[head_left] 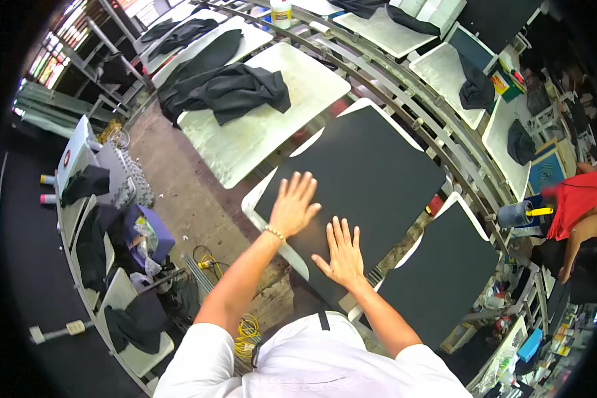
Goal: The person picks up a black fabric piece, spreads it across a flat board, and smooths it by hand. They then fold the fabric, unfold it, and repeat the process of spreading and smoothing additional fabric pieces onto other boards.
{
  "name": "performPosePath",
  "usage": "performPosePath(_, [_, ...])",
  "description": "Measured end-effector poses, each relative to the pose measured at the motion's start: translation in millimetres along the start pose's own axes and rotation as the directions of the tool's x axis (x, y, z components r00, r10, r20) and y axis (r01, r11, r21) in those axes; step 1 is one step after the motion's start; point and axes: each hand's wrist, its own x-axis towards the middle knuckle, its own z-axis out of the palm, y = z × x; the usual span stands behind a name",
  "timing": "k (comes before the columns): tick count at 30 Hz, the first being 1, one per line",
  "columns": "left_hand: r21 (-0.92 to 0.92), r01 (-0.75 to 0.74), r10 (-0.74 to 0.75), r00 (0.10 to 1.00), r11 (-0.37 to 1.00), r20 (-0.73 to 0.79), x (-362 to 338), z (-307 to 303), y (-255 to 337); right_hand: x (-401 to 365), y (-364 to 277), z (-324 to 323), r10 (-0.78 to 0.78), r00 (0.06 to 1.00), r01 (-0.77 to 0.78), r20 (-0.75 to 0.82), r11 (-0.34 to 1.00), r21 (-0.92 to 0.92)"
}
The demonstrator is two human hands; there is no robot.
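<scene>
Black fabric (pixel 371 159) is stretched smooth over a white board in front of me, whose pale rim (pixel 251 199) shows at the near left corner. My left hand (pixel 294 207) lies on the fabric near that corner with its fingers spread, a beaded bracelet at the wrist. To its right, my right hand (pixel 343 255) rests palm down on the near part of the same fabric, fingers stretched out. Neither hand grips anything. On the right stands a second board covered with black fabric (pixel 441 272).
A white board (pixel 318 79) to the left carries crumpled black cloth (pixel 245 89). Metal rails (pixel 391 86) curve behind the boards. A person in red (pixel 580 205) stands at right near a dark bucket (pixel 514 214). A purple bin (pixel 154 232) and yellow cable (pixel 247 331) lie on the floor.
</scene>
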Motion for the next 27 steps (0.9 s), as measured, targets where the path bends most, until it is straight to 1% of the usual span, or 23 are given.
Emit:
performPosePath(1, [-0.001,0.105,-0.105,0.994,0.994,0.01,18.1,-4.1,-16.5,3.2,0.2,-3.5,-0.001,1.0,0.001,0.026,1.0,0.003])
performPosePath(2, [0.064,0.246,-0.241,0.968,0.967,-0.076,38.9,7.7,-28.3,5.7,0.3,-5.2,-0.002,0.998,0.002,0.055,1.0,0.004])
performPosePath(3, [0.112,0.394,-0.375,0.913,0.912,-0.163,56.1,8.2,-30.1,5.6,-0.1,-5.7,0.01,0.997,-0.01,0.075,1.0,0.0])
performPosePath(4, [0.076,0.311,-0.288,0.932,0.948,-0.222,72.4,12.3,-18.8,5.5,-0.5,-6.6,0.014,0.995,-0.015,0.094,1.0,0.003])
performPosePath(5, [-0.187,0.126,-0.133,0.991,0.974,-0.028,92.1,-18.6,-0.1,9.4,0.2,-7.4,0.016,0.994,-0.016,0.104,1.0,0.005])
performPosePath(6, [-0.207,-0.084,0.073,0.995,0.975,-0.061,102.5,-19.7,22.1,10.5,-0.4,-8.3,0.027,0.991,-0.028,0.129,1.0,0.005])
performPosePath(7, [-0.239,-0.272,0.269,0.962,0.932,-0.045,105.9,6.8,35.9,10.2,-1.5,-8.9,0.032,0.99,-0.034,0.137,0.999,0.009])
performPosePath(9, [-0.219,-0.407,0.36,0.906,0.887,-0.223,121.4,17.2,36.9,12.0,2.0,-10.6,0.054,0.985,-0.063,0.162,0.997,0.054])
performPosePath(10, [-0.157,-0.333,0.311,0.939,0.93,-0.149,132.8,23.7,28.0,10.6,5.9,-7.1,0.046,0.989,-0.059,0.144,0.994,0.088])
performPosePath(11, [-0.088,-0.266,0.26,0.962,0.96,-0.078,155.9,6.6,13.8,10.9,8.5,-9.0,0.069,0.987,-0.083,0.145,0.992,0.093])
performPosePath(12, [-0.128,-0.154,0.146,0.987,0.98,-0.071,175.0,4.6,-5.2,14.7,13.7,-13.1,0.16,0.983,-0.169,0.089,0.979,0.112])
performPosePath(13, [-0.1,-0.021,0.017,0.999,0.995,-0.045,188.0,3.3,-21.6,17.7,20.4,-18.2,0.251,0.967,-0.253,0.036,0.958,0.132])
performPosePath(15, [0.072,0.093,-0.069,0.955,0.993,-0.289,190.0,35.2,-34.8,30.8,49.6,-23.6,0.436,0.896,-0.432,-0.088,0.9,0.057])
performPosePath(16, [0.013,-0.046,0.048,0.981,0.999,-0.187,185.4,23.3,-16.3,38.5,69.7,-24.9,0.485,0.861,-0.487,-0.151,0.873,0.03])
performPosePath(17, [-0.011,-0.177,0.178,0.98,0.984,0.089,184.6,-8.0,17.6,49.4,87.2,-29.1,0.538,0.817,-0.547,-0.206,0.837,0.015])
performPosePath(18, [-0.175,-0.36,0.384,0.913,0.916,0.134,169.4,1.7,41.1,59.0,106.2,-29.2,0.578,0.774,-0.588,-0.259,0.808,0.048])
performPosePath(19, [-0.341,-0.503,0.572,0.808,0.794,0.142,161.4,15.1,55.1,69.5,123.3,-28.7,0.608,0.741,-0.623,-0.284,0.781,0.048])
performPosePath(20, [-0.351,-0.528,0.601,0.787,0.773,0.139,168.8,31.1,60.5,81.1,138.7,-26.7,0.622,0.72,-0.646,-0.308,0.762,0.027])
performPosePath(22, [-0.275,-0.629,0.629,0.771,0.727,-0.098,184.1,59.6,69.4,101.1,163.4,-29.8,0.646,0.685,-0.687,-0.336,0.727,-0.003])
performPosePath(23, [-0.27,-0.576,0.592,0.806,0.772,-0.026,215.5,42.8,69.2,112.0,174.6,-32.7,0.659,0.669,-0.705,-0.343,0.709,-0.013])
performPosePath(25, [-0.22,-0.518,0.511,0.854,0.826,-0.092,269.2,56.2,46.5,129.1,198.6,-41.1,0.685,0.63,-0.731,-0.365,0.682,0.019])
performPosePath(26, [-0.197,-0.471,0.463,0.882,0.86,-0.089,292.0,61.3,32.3,137.6,211.8,-45.9,0.704,0.607,-0.753,-0.369,0.657,0.015])
performPosePath(27, [-0.166,-0.432,0.433,0.901,0.887,-0.031,311.7,71.2,18.0,143.4,222.5,-48.6,0.724,0.585,-0.774,-0.366,0.633,0.014])
